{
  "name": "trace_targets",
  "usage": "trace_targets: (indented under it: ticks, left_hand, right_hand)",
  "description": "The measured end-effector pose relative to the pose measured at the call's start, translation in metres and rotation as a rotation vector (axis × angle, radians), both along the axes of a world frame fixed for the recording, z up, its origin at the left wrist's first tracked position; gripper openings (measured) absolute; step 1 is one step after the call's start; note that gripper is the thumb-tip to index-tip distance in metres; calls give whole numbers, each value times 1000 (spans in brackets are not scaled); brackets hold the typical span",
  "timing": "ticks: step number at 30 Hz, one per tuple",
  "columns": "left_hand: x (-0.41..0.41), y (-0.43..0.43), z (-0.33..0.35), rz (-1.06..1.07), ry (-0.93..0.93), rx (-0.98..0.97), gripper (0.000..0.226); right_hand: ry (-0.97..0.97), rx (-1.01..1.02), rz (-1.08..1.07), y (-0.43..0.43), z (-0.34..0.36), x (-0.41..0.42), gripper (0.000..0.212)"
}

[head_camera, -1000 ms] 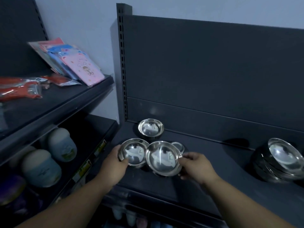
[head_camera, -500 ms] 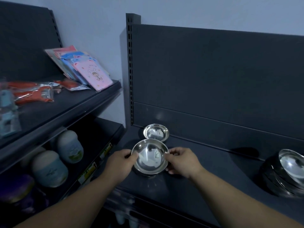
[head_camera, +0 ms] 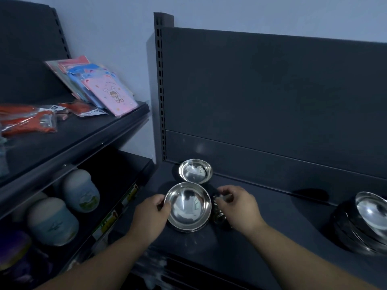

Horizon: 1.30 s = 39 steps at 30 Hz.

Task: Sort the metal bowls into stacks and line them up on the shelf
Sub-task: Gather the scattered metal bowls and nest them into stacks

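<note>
We see two near bowls now nested into one bowl stack (head_camera: 187, 206) on shelf (head_camera: 272, 222). Left hand (head_camera: 149, 216) pinches its 9 o'clock rim; right hand (head_camera: 238, 206), off rim, curls over blurred item at 3 o'clock, grasp unclear. Small bowl (head_camera: 195, 171) touches at 12. Larger stack (head_camera: 362, 222) awaits far at 3.

Single head-worn wide-angle view, looking forward and down onto dark shelf (head_camera: 261, 216) from close range. Shelf back panel (head_camera: 272, 97) faces camera, filling upper right. Slotted upright (head_camera: 160, 86) left of panel, near frame centre. Both forearms enter from bottom edge. Edges bend from lens distortion.
</note>
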<state>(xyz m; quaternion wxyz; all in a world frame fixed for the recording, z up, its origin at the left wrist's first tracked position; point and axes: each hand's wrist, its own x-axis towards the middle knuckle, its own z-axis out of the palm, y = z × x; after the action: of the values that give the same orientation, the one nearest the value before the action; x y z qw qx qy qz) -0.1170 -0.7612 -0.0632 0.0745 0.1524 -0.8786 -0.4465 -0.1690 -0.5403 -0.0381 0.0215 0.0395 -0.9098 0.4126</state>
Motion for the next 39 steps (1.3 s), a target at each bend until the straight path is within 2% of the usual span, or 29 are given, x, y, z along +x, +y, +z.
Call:
trace_targets:
  ticks: [2, 6, 11, 14, 18, 20, 23, 25, 28, 29, 33, 39]
  left_hand:
    - [-1, 4, -3, -8, 17, -4, 16]
    - [-3, 9, -7, -32, 39, -22, 20]
    - [-7, 10, -9, -28, 40, -41, 17]
    - [-9, 9, -12, -23, 32, -60, 17]
    - [-10, 22, -12, -33, 34, -79, 19]
    - [-11, 26, -11, -49, 35, -78, 20]
    - [-14, 35, -11, -79, 29, -63, 23]
    - [-16, 38, -11, -85, 24, -73, 24]
    - [-17, 38, -9, -86, 36, -104, 21]
    - [-17, 38, -8, -83, 47, -110, 20]
    - [-21, 40, -6, -74, 91, -128, 18]
    - [-29, 37, -10, -109, 98, -132, 20]
  right_hand:
    - [38, 146, 29, 11, -3, -9, 40]
    - [-185, 297, 124, 26, -11, -21, 89]
    - [-278, 283, 192, 31, -24, -28, 112]
    - [-246, 291, 194, 34, -24, -27, 110]
    - [-242, 191, 57, 55, -23, -24, 103]
    - [-247, -47, -66, 62, -17, -22, 95]
    - [-300, -595, -211, 68, 3, -18, 82]
    - [-423, -836, -175, 72, 17, -16, 73]
    - [-632, -1066, -40, 76, 30, -15, 57]
    - [-675, -1122, -7, 75, 33, -14, 59]
    - [-730, -1197, 146, 64, 39, -12, 84]
    - [-679, -1005, 168, 54, 39, -16, 69]
